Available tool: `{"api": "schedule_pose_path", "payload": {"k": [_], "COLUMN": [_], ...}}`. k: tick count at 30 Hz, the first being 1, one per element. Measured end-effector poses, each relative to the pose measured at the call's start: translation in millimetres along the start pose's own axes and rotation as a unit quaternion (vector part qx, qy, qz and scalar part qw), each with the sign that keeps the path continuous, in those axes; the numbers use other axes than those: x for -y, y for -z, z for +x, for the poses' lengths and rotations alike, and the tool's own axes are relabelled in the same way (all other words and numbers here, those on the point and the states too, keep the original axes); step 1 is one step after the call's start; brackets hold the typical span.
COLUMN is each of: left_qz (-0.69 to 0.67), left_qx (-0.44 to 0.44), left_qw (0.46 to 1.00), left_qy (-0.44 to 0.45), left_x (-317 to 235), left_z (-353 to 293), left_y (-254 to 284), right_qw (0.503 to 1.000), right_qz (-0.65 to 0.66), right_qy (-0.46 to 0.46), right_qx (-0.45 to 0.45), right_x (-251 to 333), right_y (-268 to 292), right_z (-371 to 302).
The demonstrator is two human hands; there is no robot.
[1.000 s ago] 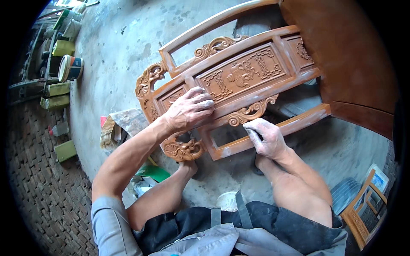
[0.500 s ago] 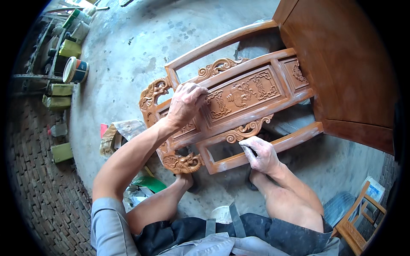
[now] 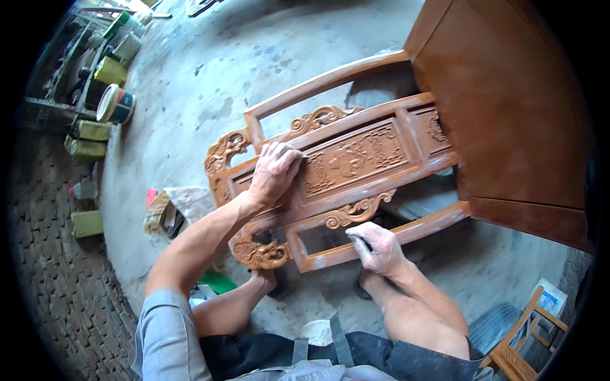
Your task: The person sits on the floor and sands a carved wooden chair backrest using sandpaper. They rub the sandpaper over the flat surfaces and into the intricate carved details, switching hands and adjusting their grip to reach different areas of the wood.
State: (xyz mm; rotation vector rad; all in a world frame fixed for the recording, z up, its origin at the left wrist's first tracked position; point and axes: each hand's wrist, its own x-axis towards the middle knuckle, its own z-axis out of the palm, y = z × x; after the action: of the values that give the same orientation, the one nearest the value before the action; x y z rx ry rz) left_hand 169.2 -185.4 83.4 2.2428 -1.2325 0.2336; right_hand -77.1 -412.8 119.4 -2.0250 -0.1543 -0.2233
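A brown carved wooden chair back slants across the middle, its frame streaked with whitish dust. My left hand rests on it at the left end of the raised central panel, fingers curled and pressed down. Whatever those fingers hold is hidden beneath them. Below the lower scroll carving, my right hand is closed with thumb and forefinger together, near the lower rail. White powder coats its fingers, and anything inside is too small or covered to name.
The broad wooden seat panel joins the chair back on the right. Tubs and cans, including a white and blue bucket, stand along the left rack. Crumpled sheets lie left on the concrete floor. Another wooden chair is at lower right.
The whole scene sits lower in view and slightly tilted, chair and hands together. Both hands keep about the same places against the chair back, still closed.
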Motion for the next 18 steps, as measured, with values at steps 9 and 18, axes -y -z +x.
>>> {"api": "schedule_pose_path", "payload": {"k": [9,18], "left_qz": [-0.042,-0.083], "left_qx": [-0.034,-0.092], "left_qw": [0.999,0.992], "left_qy": [0.008,0.03], "left_x": [-26,-40], "left_z": [50,65], "left_y": [-43,-60], "right_qw": [1.0,1.0], "right_qz": [-0.009,-0.013], "right_qy": [0.0,0.0], "right_qx": [0.001,0.002], "right_x": [-2,-2], "right_y": [3,0], "right_z": [-2,-2]}}
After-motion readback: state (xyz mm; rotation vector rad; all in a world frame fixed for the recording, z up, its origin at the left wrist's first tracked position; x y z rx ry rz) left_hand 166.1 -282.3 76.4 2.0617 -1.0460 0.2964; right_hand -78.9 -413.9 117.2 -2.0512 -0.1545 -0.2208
